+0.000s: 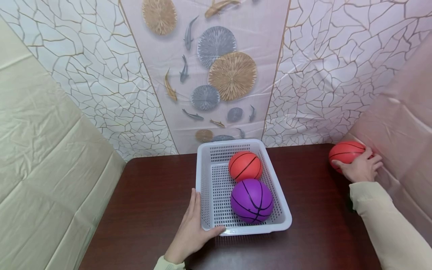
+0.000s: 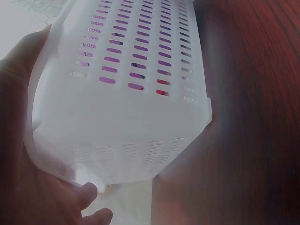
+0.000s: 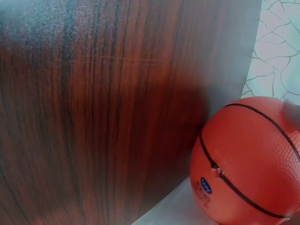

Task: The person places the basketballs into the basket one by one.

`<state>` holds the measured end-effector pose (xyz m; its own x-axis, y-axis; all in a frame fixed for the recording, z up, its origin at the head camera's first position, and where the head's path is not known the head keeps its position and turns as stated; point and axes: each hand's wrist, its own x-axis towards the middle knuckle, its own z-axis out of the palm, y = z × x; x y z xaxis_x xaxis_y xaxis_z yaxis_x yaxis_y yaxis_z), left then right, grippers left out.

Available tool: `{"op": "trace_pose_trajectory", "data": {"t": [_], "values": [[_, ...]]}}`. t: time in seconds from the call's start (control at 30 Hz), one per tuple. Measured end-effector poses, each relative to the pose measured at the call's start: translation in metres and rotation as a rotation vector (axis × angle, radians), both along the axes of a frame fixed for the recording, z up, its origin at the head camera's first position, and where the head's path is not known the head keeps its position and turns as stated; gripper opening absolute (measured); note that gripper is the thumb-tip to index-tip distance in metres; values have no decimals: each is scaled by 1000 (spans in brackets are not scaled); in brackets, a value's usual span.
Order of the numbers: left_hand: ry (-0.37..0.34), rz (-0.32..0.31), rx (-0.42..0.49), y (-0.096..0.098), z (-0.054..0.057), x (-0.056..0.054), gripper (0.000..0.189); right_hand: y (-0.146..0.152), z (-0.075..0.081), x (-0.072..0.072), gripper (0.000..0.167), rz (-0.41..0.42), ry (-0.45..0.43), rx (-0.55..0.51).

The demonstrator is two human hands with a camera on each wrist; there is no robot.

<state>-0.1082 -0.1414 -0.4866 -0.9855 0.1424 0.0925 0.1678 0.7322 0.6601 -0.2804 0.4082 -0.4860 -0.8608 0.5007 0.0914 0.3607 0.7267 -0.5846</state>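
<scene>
A white perforated plastic basket sits on the dark wooden table. My left hand rests on its near left corner, fingers fairly straight along the left side and thumb lying on the front rim. Inside the basket are a red toy basketball and, in front of it, a larger purple toy basketball. Over at the table's back right corner, my right hand grips another red toy basketball, thumb on the near left side and fingers over the right. In the right wrist view that red ball shows a black seam and a small blue mark.
Patterned cloth with fish and round motifs hangs behind the table. Beige cloth walls close in the left and right sides, the right one close beside the ball. Dark tabletop extends on both sides of the basket.
</scene>
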Motion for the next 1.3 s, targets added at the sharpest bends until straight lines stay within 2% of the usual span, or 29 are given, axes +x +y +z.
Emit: {"op": "trace_pose_trajectory", "data": {"t": [0.3, 0.53, 0.7, 0.93, 1.13, 1.3], "values": [[-7, 0, -14, 0, -1, 0, 129, -3, 3, 5, 116, 1, 44, 20], [-13, -2, -6, 0, 1, 0, 128, -22, 16, 6, 113, 51, 162, -6], [-5, -5, -3, 0, 1, 1, 128, -45, 34, 4, 114, 108, 239, -20], [-5, -6, -5, 0, 0, 2, 128, -92, 69, 7, 112, 213, 310, -53], [4, -11, -4, 1, 0, 2, 128, -137, 97, 15, 112, 360, 367, -42], [3, -8, 2, 0, 1, 1, 129, -174, 110, 18, 111, 477, 391, -32]]}}
